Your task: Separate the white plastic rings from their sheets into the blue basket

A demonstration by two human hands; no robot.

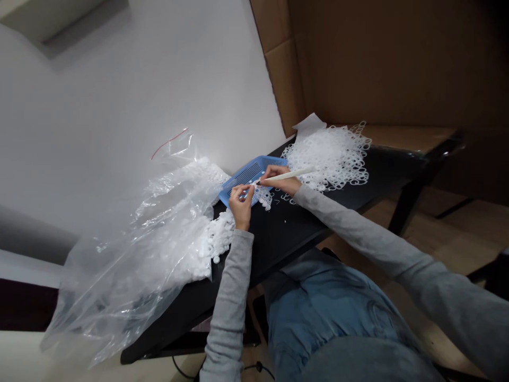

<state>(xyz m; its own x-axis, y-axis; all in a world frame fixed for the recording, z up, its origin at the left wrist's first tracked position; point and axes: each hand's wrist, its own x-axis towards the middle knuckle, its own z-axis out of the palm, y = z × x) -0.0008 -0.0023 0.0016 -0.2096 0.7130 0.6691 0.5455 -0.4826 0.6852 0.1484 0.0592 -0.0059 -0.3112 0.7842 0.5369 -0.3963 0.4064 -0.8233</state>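
Two bare hands over blk tabletop (pixel 284 236), mid-length, nearer far edge than front edge. R hand (pixel 289 183): fingers clamped on 1 pale stick (pixel 292 174), one end twd L hand (pixel 239 208), other end sticking out twd tabletop's right end. L hand: thumb & index tips close together by small wht bits; can't tell if one is pinched, too sm. at this res. Clump of bits (pixel 265 198) sits just beside, at basket's near side.

Handling (my est.): stick light, stiff, prob. smooth; best held pen-style nr working end. Bits prob. v. light, poss. slippery; take by rim w/ fingertips, lightly.

Count: 1 stick; 1 blue basket (pixel 238 176) nr far edge; 1 clear bag (pixel 131 265), lg., across tabletop's left part, wht pcs inside; 1 spill of wht pcs (pixel 220 233) at bag's right side, too many to count; 1 heap of wht rings (pixel 328 154) twd right end, far edge, dozens+, overlapping, no exact no.
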